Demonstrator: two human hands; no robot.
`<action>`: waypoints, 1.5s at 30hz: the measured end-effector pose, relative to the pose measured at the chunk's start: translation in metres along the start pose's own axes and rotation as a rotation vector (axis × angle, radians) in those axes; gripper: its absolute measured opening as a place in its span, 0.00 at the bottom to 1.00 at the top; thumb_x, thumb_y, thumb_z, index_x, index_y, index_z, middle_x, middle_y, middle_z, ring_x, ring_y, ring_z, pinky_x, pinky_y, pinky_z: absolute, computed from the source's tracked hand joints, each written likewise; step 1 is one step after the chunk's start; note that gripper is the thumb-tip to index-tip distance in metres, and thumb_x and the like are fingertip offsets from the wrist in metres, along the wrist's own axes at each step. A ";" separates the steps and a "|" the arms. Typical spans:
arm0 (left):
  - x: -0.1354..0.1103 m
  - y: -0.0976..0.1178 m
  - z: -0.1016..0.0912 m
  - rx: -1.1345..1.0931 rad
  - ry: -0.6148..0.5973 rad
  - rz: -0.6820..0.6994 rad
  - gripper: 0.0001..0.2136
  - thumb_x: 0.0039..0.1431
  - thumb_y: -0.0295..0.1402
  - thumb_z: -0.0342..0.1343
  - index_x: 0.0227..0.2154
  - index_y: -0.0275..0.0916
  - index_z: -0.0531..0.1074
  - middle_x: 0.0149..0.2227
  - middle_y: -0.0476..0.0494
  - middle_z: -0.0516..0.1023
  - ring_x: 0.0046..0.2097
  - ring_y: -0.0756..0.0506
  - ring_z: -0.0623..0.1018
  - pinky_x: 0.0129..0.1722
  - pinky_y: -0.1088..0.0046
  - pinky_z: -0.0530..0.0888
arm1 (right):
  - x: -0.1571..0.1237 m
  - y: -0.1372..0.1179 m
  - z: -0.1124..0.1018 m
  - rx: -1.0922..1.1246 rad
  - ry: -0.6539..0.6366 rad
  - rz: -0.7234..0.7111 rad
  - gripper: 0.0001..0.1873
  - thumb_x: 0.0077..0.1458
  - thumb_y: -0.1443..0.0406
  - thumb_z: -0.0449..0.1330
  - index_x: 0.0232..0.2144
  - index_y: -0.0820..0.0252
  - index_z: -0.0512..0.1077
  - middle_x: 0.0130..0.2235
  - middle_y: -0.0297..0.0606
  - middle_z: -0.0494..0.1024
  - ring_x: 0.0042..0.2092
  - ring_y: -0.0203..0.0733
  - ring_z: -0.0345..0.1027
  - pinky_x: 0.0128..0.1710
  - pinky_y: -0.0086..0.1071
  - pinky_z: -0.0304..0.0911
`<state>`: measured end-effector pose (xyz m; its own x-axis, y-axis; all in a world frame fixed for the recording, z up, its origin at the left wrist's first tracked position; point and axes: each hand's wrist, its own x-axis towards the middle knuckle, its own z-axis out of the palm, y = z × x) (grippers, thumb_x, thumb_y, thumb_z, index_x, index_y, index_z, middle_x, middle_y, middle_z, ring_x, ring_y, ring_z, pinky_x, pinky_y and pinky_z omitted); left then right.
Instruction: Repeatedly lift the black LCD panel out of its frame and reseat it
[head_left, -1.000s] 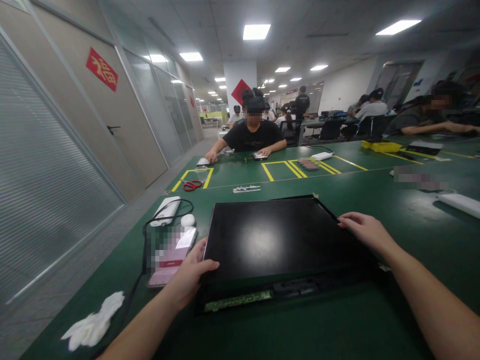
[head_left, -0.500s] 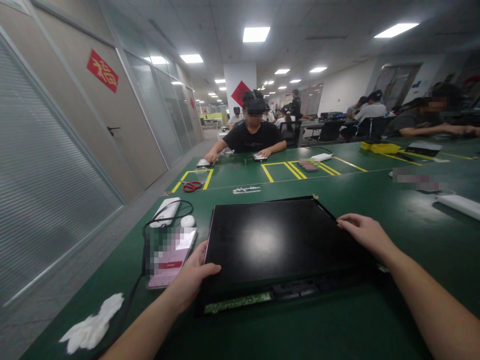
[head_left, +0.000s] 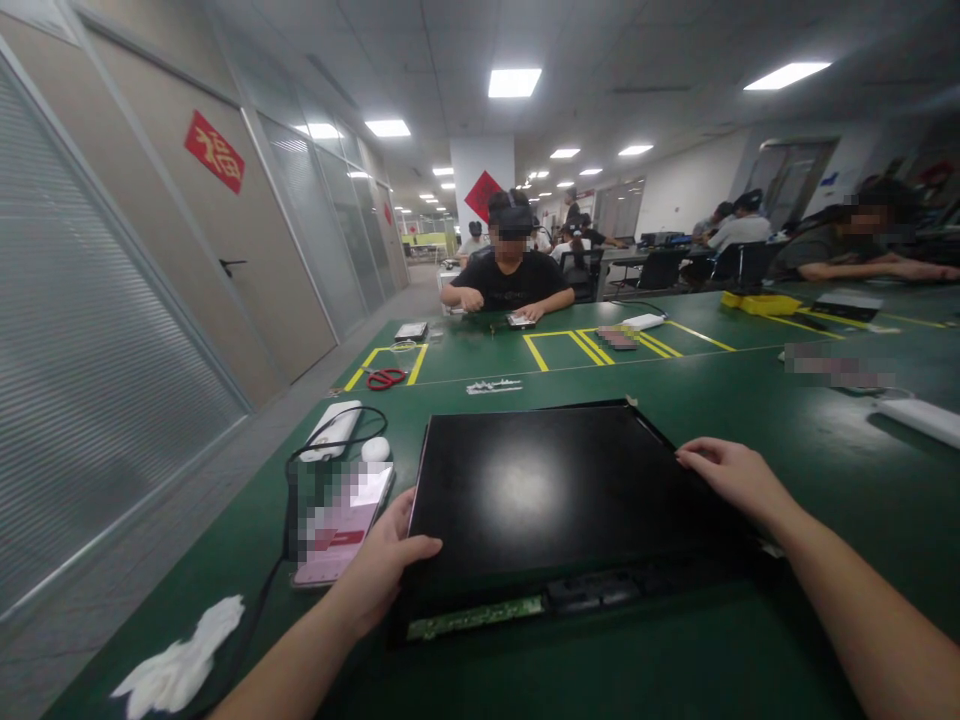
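Note:
A flat black screen panel [head_left: 577, 480], glossy with a light reflected in it, lies before me over a black frame [head_left: 637, 578]. A green circuit board [head_left: 480, 617] shows along the near edge. My left hand [head_left: 386, 560] grips the panel's left edge, thumb on top and fingers tucked at the side, partly hidden. At the right edge, my right hand [head_left: 724, 475] is closed, its thumb and fingertips pinched at the rim. Whether those fingertips grip the panel or the frame, I cannot tell.
Left of the panel are a phone [head_left: 341, 530], a white power bank [head_left: 331, 430], a black cable [head_left: 279, 580], a round white case [head_left: 375, 450] and crumpled tissue [head_left: 184, 660]. Red-handled scissors [head_left: 385, 379] and white scraps [head_left: 493, 386] lie beyond. A co-worker [head_left: 517, 275] sits opposite.
The view has tilted slightly, so the scene sits lower. The co-worker opposite has drawn one hand back from a device on the table. My hands keep the same hold.

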<state>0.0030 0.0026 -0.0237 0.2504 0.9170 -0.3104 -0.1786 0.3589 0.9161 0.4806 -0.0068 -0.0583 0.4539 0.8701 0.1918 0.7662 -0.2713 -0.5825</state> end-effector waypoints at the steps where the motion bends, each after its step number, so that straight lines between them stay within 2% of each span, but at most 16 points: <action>1: 0.001 0.000 -0.001 0.000 -0.005 0.001 0.36 0.39 0.22 0.68 0.56 0.40 0.67 0.53 0.38 0.82 0.52 0.33 0.82 0.51 0.58 0.76 | 0.000 0.000 0.000 -0.002 -0.007 0.001 0.13 0.49 0.52 0.60 0.28 0.50 0.81 0.29 0.38 0.82 0.33 0.48 0.74 0.33 0.38 0.64; 9: -0.001 0.000 0.002 -0.022 0.011 0.014 0.37 0.38 0.21 0.68 0.56 0.40 0.68 0.50 0.38 0.83 0.52 0.32 0.82 0.53 0.55 0.76 | -0.001 -0.003 -0.001 -0.011 -0.013 -0.015 0.14 0.49 0.52 0.60 0.28 0.50 0.81 0.28 0.38 0.82 0.33 0.48 0.74 0.34 0.38 0.65; 12: -0.002 0.000 0.003 -0.030 0.025 0.020 0.40 0.38 0.21 0.68 0.59 0.41 0.66 0.51 0.37 0.83 0.53 0.32 0.82 0.54 0.55 0.75 | -0.001 -0.002 -0.001 -0.015 -0.010 -0.018 0.14 0.49 0.52 0.60 0.29 0.51 0.81 0.30 0.38 0.82 0.34 0.48 0.74 0.35 0.38 0.65; 16: 0.000 -0.001 0.002 -0.018 0.077 0.032 0.44 0.37 0.20 0.68 0.62 0.43 0.63 0.53 0.38 0.82 0.53 0.32 0.82 0.51 0.58 0.77 | 0.000 0.000 0.001 -0.012 -0.014 -0.013 0.15 0.50 0.52 0.59 0.29 0.51 0.81 0.31 0.38 0.83 0.35 0.48 0.75 0.35 0.38 0.65; 22: -0.001 0.001 0.003 0.000 0.117 0.000 0.39 0.43 0.27 0.69 0.61 0.43 0.64 0.46 0.42 0.85 0.47 0.35 0.85 0.42 0.63 0.80 | 0.002 0.004 0.002 -0.021 -0.010 -0.052 0.18 0.49 0.50 0.57 0.30 0.52 0.81 0.30 0.38 0.83 0.34 0.47 0.76 0.35 0.37 0.65; 25: -0.001 0.002 0.005 -0.008 0.138 -0.014 0.36 0.45 0.27 0.68 0.60 0.43 0.65 0.43 0.42 0.86 0.45 0.35 0.85 0.40 0.63 0.80 | 0.002 0.004 0.001 -0.031 -0.011 -0.045 0.18 0.49 0.50 0.57 0.30 0.52 0.81 0.30 0.38 0.82 0.34 0.47 0.76 0.35 0.37 0.65; 30: 0.003 0.001 0.002 -0.015 0.128 -0.005 0.32 0.50 0.26 0.65 0.59 0.42 0.65 0.41 0.41 0.86 0.43 0.36 0.86 0.44 0.60 0.80 | 0.003 0.003 0.001 -0.046 -0.028 -0.039 0.19 0.48 0.50 0.57 0.30 0.52 0.82 0.31 0.39 0.83 0.35 0.48 0.76 0.36 0.38 0.66; 34: 0.005 0.001 -0.001 -0.026 0.084 0.021 0.35 0.47 0.27 0.67 0.60 0.42 0.65 0.47 0.39 0.85 0.49 0.34 0.84 0.51 0.56 0.78 | 0.004 0.006 0.002 -0.062 -0.013 -0.042 0.18 0.47 0.50 0.57 0.29 0.52 0.82 0.30 0.39 0.83 0.35 0.49 0.76 0.36 0.38 0.66; 38: 0.007 0.001 -0.004 0.012 0.079 0.114 0.34 0.41 0.32 0.71 0.55 0.38 0.70 0.57 0.34 0.80 0.60 0.31 0.76 0.60 0.55 0.72 | 0.005 0.007 0.002 -0.063 -0.022 -0.040 0.17 0.47 0.51 0.58 0.29 0.52 0.82 0.30 0.39 0.83 0.34 0.48 0.76 0.36 0.38 0.67; 42: 0.011 -0.003 -0.010 0.162 0.083 0.185 0.34 0.41 0.38 0.71 0.54 0.39 0.71 0.63 0.32 0.73 0.65 0.29 0.70 0.63 0.52 0.68 | 0.004 0.006 0.002 -0.062 -0.030 -0.021 0.16 0.48 0.51 0.58 0.29 0.51 0.82 0.31 0.39 0.83 0.35 0.49 0.76 0.37 0.38 0.67; 45: 0.015 -0.009 -0.017 0.370 0.173 0.241 0.33 0.42 0.40 0.68 0.54 0.39 0.71 0.70 0.31 0.63 0.70 0.28 0.62 0.67 0.49 0.62 | 0.004 0.006 0.002 -0.059 -0.032 -0.021 0.16 0.48 0.51 0.58 0.28 0.51 0.81 0.31 0.39 0.83 0.35 0.49 0.76 0.37 0.38 0.67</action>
<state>-0.0080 0.0165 -0.0413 0.0756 0.9933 -0.0870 0.1468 0.0752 0.9863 0.4858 -0.0044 -0.0625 0.4231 0.8885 0.1779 0.8014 -0.2754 -0.5309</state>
